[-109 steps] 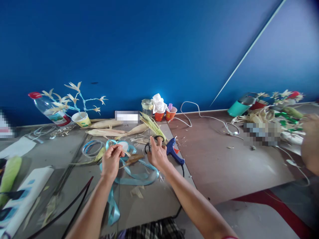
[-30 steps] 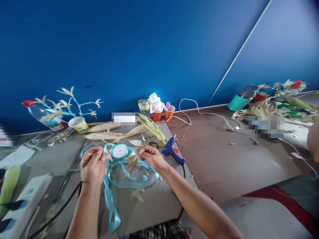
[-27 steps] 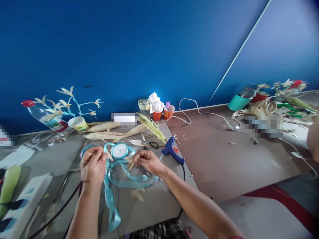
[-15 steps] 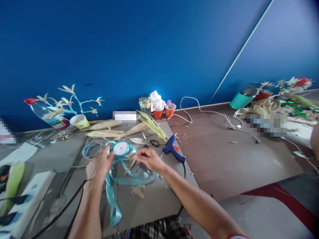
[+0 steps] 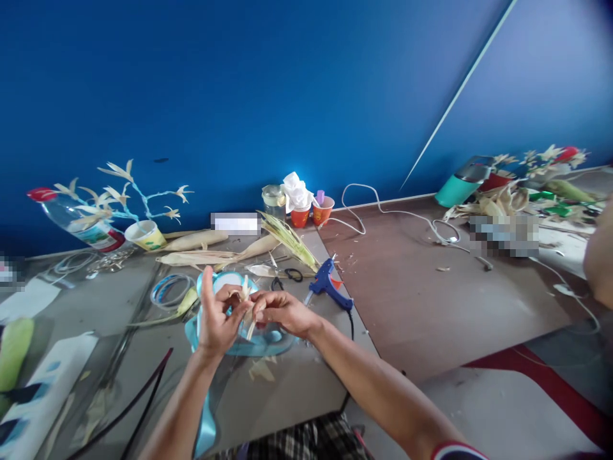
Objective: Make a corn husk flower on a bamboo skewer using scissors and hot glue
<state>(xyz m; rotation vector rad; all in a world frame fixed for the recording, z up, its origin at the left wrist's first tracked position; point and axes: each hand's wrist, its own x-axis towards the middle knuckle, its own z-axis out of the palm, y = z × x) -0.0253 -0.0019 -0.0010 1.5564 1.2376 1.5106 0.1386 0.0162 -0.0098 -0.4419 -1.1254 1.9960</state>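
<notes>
Between my two hands are pale strips of dried corn husk [image 5: 249,327]. My left hand [image 5: 218,316] pinches the husk between thumb and fingers, its index finger raised. From the other side my right hand [image 5: 282,312] grips the same husk with closed fingertips. Beneath and behind the hands lies light-blue satin ribbon [image 5: 205,427], its spool [image 5: 230,278] partly covered by my left hand. A blue glue gun [image 5: 330,285] rests right of my right hand. Black-handled scissors [image 5: 293,275] lie just beyond the hands.
Whole corn husks [image 5: 191,240] lie along the back. Left stand a yellow cup [image 5: 145,235] with a husk-flower branch, a tilted bottle [image 5: 93,233] and a power strip [image 5: 50,390]. Red paper cups [image 5: 300,218] and a turquoise container [image 5: 457,190] are by the wall. Another person's arm [image 5: 598,255] shows at right.
My left hand has left the ribbon spool and moved right to the husk, meeting my right hand. The view has shifted slightly, and more of the ribbon spool is covered.
</notes>
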